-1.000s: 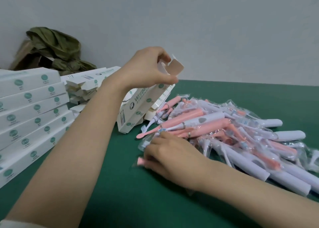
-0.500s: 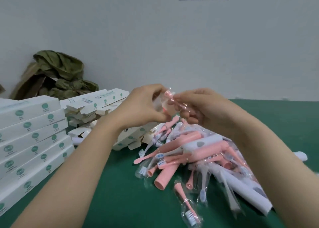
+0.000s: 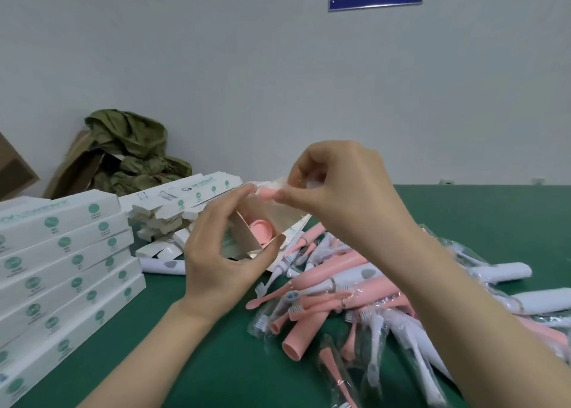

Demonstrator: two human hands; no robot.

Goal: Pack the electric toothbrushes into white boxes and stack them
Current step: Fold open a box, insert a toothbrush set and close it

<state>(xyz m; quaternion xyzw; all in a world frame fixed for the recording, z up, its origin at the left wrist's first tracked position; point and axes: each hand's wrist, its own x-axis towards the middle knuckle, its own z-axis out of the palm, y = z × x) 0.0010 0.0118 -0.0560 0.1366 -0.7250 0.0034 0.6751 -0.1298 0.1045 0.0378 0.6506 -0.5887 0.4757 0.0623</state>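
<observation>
Head: green tabletop (image 3: 216, 361), pale wall (image 3: 278, 67)

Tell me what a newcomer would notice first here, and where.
At centre, the left hand holds an open box with a pink handle inside, while the right hand pinches a bagged pink piece just above its mouth. A pile of pink and white toothbrushes spreads over the green table on the right; a stack of white boxes stands at left.

An open white box (image 3: 247, 225), tilted, with a pink toothbrush handle (image 3: 262, 229) inside and a wrapped pink piece (image 3: 266, 193) at its mouth. Wrapped pink and white toothbrushes (image 3: 340, 287) heaped right; closed white boxes (image 3: 61, 268) stacked left.
</observation>
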